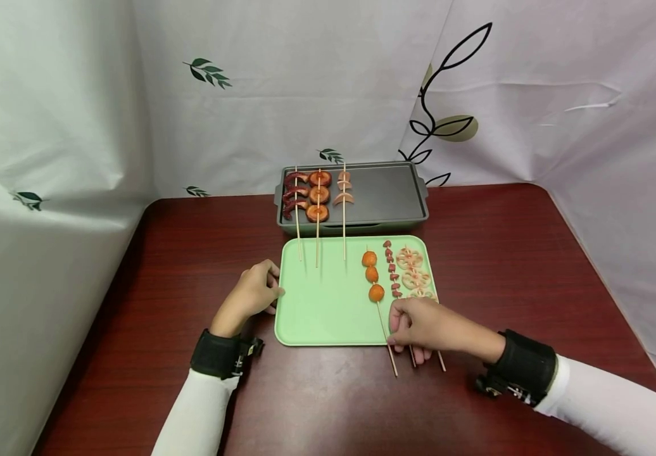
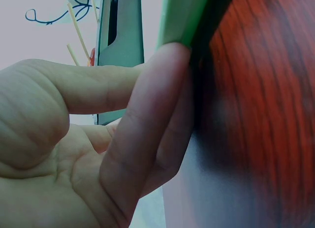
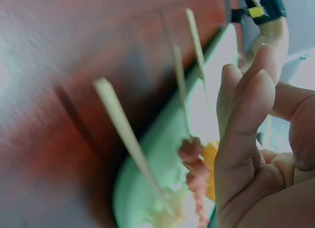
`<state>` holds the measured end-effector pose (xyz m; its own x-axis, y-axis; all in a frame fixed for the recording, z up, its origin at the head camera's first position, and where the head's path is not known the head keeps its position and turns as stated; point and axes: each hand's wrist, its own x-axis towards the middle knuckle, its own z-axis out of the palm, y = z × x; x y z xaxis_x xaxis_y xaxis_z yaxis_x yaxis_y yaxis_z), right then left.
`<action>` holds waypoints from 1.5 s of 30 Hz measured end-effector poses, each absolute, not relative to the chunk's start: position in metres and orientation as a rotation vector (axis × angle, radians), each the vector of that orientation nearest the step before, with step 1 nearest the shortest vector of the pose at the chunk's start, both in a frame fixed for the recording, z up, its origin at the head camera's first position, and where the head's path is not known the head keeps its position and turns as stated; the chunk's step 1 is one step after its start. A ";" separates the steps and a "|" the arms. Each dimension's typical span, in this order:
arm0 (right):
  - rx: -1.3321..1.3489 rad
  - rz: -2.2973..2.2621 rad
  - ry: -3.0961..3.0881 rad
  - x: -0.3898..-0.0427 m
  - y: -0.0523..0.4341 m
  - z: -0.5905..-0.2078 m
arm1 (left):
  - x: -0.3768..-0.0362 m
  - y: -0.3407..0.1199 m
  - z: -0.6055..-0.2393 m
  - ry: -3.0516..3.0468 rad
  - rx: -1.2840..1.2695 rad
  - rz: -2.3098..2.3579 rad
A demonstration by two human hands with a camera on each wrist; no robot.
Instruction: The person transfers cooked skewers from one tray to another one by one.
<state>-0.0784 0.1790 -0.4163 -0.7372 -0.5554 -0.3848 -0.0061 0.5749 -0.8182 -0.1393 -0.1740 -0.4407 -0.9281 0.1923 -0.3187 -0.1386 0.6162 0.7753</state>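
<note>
My left hand [image 1: 255, 288] pinches the left edge of a light green tray [image 1: 316, 316]; in the left wrist view its fingers [image 2: 152, 95] meet the tray's rim. Over the tray's front right edge, my right hand [image 1: 419, 323] has loosely bent fingers, their tips close beside the stick of a skewer with orange balls [image 1: 372, 274]. No stick lies between its fingers [image 3: 246, 114] in the right wrist view. Right of the orange balls lie a skewer of small red pieces [image 1: 392, 269] and a lotus-slice skewer [image 1: 415, 278], partly hidden by the right hand.
Behind the tray stands a grey grill pan [image 1: 387, 190]. On its left side lie skewers with dark red curved pieces [image 1: 296, 192], round orange-brown slices [image 1: 319, 195] and pale pink pieces [image 1: 344, 188], their sticks reaching over the tray. A dark red wooden table [image 1: 191, 240] meets white curtains.
</note>
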 end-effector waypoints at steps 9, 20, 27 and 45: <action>-0.470 -1.249 2.387 -0.094 0.195 -0.391 | -0.140 -0.174 -0.441 2.469 0.043 1.238; -0.586 -1.420 2.652 -0.108 0.219 -0.387 | -0.139 -0.175 -0.438 2.470 0.054 1.217; -0.485 -1.424 2.795 -0.115 0.237 -0.393 | -0.139 -0.176 -0.439 2.461 0.056 1.215; -0.063 -1.225 2.372 -0.136 0.271 -0.433 | -0.139 -0.175 -0.439 2.461 0.040 1.213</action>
<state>-0.1361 0.2714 -0.4331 -0.8901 -0.2478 -0.3826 0.1685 0.6010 -0.7813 -0.1393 -0.1747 -0.4388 -0.9215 0.1964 -0.3350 -0.1461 0.6239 0.7678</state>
